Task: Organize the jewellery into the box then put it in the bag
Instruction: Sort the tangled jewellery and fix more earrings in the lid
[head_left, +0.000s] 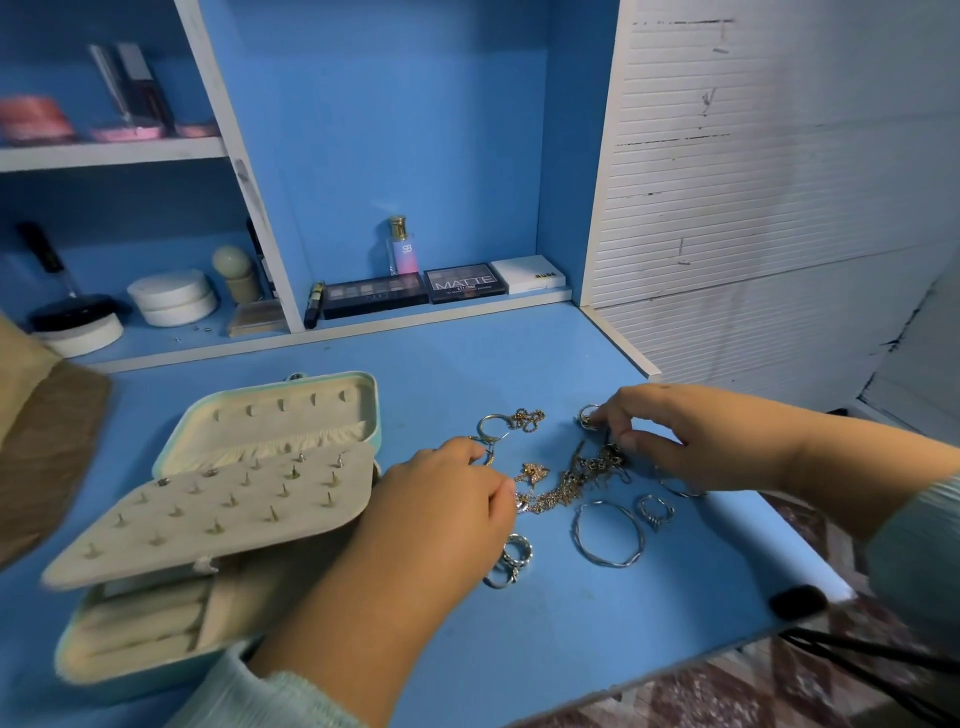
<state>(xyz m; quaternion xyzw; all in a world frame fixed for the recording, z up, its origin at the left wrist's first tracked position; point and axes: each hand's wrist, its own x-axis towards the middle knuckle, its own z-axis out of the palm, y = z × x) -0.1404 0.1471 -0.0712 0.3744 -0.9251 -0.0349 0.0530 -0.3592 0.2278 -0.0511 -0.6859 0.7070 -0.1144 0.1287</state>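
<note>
An open jewellery box (218, 499) sits at the left of a blue desk (519, 364), its beige stud panel lifted over the ring rolls. Beside it to the right lies a loose pile of jewellery (582, 478): tangled gold chains, silver hoops and rings. The left hand (441, 499) rests at the pile's left edge, fingertips seemingly pinching a gold hoop earring (491, 428). The right hand (670, 441) reaches in from the right, fingers curled, pinching a small ring (589, 415).
</note>
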